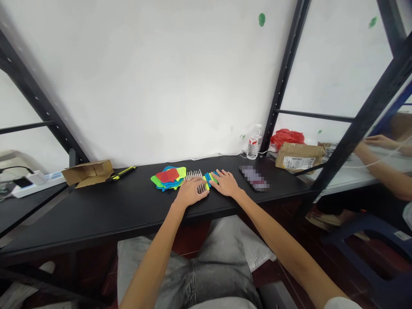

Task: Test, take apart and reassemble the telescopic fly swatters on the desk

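A row of thin metal prongs (193, 174) with blue, green and yellow handles (208, 177) lies side by side on the black table (128, 206). What kind of tool they are is too small to tell. Over the prongs rests my left hand (190, 191), its fingers lying flat and its thumb apart. My right hand (225, 183) lies across the handle side, fingers stretched out and touching the handles. Both palms face down and hide part of the row. Just left of the prongs is a loose pile of flat green and blue pieces (157, 180) with a red piece (167, 175) on top.
An open cardboard box (88, 172) and a yellow-black utility knife (124, 172) lie left. A phone (254, 178), a water bottle (254, 142), a cardboard parcel (299, 156) and a red plastic bag (286, 137) are right. Beyond a metal post (341, 141) sits another person (383, 163).
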The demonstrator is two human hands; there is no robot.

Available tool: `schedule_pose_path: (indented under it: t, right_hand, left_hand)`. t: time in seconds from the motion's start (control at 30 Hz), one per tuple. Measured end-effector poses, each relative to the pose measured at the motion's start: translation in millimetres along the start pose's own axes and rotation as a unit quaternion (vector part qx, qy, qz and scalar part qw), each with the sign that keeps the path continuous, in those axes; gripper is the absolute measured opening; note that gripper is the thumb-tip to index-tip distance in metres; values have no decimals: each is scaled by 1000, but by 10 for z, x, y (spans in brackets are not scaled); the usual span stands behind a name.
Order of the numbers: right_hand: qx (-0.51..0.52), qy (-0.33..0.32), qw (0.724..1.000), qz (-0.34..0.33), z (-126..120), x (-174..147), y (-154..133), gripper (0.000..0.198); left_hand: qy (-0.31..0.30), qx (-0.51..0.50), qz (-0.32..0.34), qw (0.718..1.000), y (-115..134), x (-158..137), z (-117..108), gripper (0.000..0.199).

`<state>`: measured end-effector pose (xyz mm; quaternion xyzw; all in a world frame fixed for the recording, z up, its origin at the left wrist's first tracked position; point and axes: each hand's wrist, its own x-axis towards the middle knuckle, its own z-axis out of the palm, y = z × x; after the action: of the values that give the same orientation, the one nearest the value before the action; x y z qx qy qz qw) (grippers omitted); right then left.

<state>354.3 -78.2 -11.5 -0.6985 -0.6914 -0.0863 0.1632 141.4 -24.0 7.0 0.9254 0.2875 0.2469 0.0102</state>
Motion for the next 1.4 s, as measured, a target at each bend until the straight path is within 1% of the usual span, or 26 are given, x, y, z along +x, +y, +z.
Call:
schedule_pose_path:
  t: [0.13,0.2,0.23,0.3,0.37,0.43,0.53,0.67,0.73,0.87,0.93,0.97,1.13,1.27,1.33,1.4]
  right_hand:
    - [7,2,1000,4,10,3,-1,62]
    - [22,13,1000,9,-6,7,-2,61]
    - [34,29,999,15,-24,10,-1,59]
    - [63,82,994,42,-72,13,13,52]
    - [90,136,983,88,-126,15,41,47]
    - [108,161,971,137,-166,17,75,45]
    - [123,156,964,175,-180,20,112,41]
    - [125,132,969,167,-139,35,140,38]
    - [143,133,965,172,-105,48,180,41]
    - [239,167,933,213,-32,73,312,50]
    - [267,172,921,225,-8,79,352,48]
    - [269,171,920,228,-3,79,356,46]
    - [205,155,938,231,-43,60,266,41]
    - [183,133,951,212,-74,43,220,38]
    - [185,128,955,196,-66,44,232,39]
    - [215,130,950,185,-47,50,261,42]
  left_hand:
    - [-3,-2,-2,1000,-4,5,-1,41]
    - [-3,-2,-1,1000,-18,6,8,43]
    - [-1,-2,-1,1000,-25,6,13,43]
    - [3,-2,-1,1000,-39,5,21,42]
    - [5,-3,0,1000,-46,2,20,39]
    - [8,-5,1,1000,-45,1,13,37]
    - [10,-8,2,1000,-39,3,0,36]
    - [7,-10,0,1000,-48,7,9,39]
    - [8,-11,-2,1000,-61,6,23,43]
    - [4,-13,-4,1000,-78,4,39,45]
    - [2,-14,-3,1000,-76,5,33,44]
    - [2,-14,-2,1000,-73,6,26,43]
    - [10,-15,7,1000,-48,6,-10,40]
    - [15,-15,7,1000,-40,2,-12,37]
    - [12,-16,7,1000,-43,-2,-2,40]
    - [6,-15,2,1000,-49,-6,12,47]
